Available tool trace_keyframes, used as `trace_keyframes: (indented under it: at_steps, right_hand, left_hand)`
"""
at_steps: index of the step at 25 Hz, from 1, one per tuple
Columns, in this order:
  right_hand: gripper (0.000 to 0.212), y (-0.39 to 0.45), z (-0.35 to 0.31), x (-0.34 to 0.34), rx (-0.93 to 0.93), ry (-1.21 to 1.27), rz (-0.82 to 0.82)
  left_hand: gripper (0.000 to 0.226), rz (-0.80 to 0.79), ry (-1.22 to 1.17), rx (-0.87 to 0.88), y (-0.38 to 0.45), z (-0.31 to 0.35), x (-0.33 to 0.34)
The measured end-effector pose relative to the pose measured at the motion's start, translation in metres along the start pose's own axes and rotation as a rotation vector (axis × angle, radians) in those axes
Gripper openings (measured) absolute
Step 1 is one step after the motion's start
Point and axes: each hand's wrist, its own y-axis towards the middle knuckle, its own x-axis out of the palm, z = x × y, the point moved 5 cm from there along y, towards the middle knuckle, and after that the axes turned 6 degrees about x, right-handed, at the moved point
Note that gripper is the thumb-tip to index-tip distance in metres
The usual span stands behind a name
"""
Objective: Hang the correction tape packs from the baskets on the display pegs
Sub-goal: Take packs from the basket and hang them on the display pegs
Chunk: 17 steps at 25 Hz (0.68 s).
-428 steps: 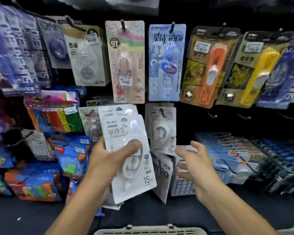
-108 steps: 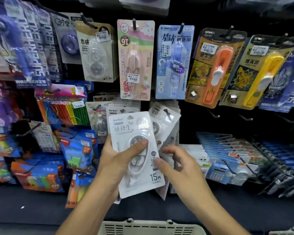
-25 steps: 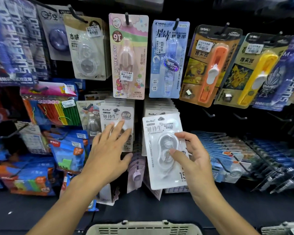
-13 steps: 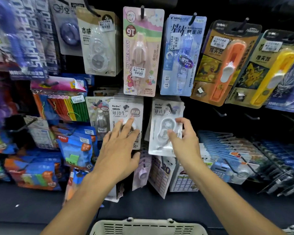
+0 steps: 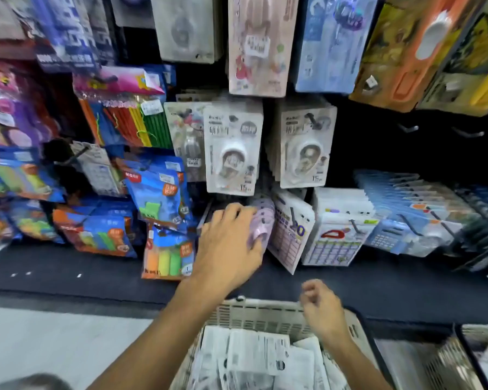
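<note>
1. While two stacks of correction tape packs, the left stack (image 5: 233, 147) and the right stack (image 5: 306, 144), are seen hung on pegs at the middle of the display wall (image 5: 378, 153), both hands are shown lowered from them.
2. The left hand (image 5: 228, 243) is stretched toward the row below, its fingers laid against a purple pack (image 5: 261, 223); whether the pack is gripped cannot be told through the blur.
3. The right hand (image 5: 321, 308) is held above the far rim of the cream basket (image 5: 254, 313), fingers loosely curled, nothing clamped in them.
4. More white packs (image 5: 257, 356) are heaped loose in the basket, at the bottom edge of the view. A second basket (image 5: 459, 353) is partly seen at the bottom right corner.
5. The step in hand is judged to be the fetching of another pack, since neither hand is seen carrying a white one.
6. For the next move, one pack would need to be picked from the heap, turned face out, and its hang hole lined up with a peg tip before being slid back against a stack.
7. Bare pegs (image 5: 407, 128) are visible right of the stacks.
</note>
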Motion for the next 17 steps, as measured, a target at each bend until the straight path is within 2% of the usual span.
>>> trace_keyframes:
  at_steps: [2,4,5,6,7,10,11,12,15,17]
  right_hand:
    - [0.014,-0.034,0.070,0.041,0.104,-0.305,-0.285]
    - [0.030,-0.072,0.122,0.073,0.146,-0.539,-0.623]
    - [0.038,-0.087,0.138,0.085,0.135,-0.629,-0.763]
    - [0.044,-0.096,0.151,0.094,0.112,-0.687,-0.830]
    - [0.046,-0.098,0.155,0.097,0.086,-0.695,-0.806]
    - [0.050,-0.077,0.164,0.079,0.112,-0.698,-0.460]
    - [0.052,-0.069,0.169,0.073,0.155,-0.734,-0.418]
    - [0.054,-0.063,0.176,0.069,0.204,-0.775,-0.449]
    - [0.055,-0.060,0.186,0.078,0.292,-0.872,-0.687]
    - [0.056,-0.061,0.180,0.091,0.298,-0.977,-0.807]
  left_hand:
    - [0.052,-0.471,-0.014,0.018,-0.039,-0.006,0.062]
    - [0.053,-0.925,-0.028,-0.020,-0.103,-0.023,0.119]
    - [0.054,-1.072,-0.037,-0.088,-0.137,-0.036,0.141]
    - [0.055,-1.173,-0.046,-0.167,-0.172,-0.050,0.160]
    - [0.055,-1.235,-0.040,-0.225,-0.200,-0.061,0.177]
    - [0.053,-1.303,-0.011,-0.280,-0.254,-0.077,0.219]
    - [0.052,-1.280,-0.030,-0.294,-0.258,-0.077,0.230]
    - [0.051,-1.234,-0.056,-0.303,-0.258,-0.074,0.239]
    - [0.053,-1.092,-0.118,-0.241,-0.249,-0.060,0.261]
    - [0.068,-1.049,-0.171,-0.171,-0.245,-0.049,0.273]
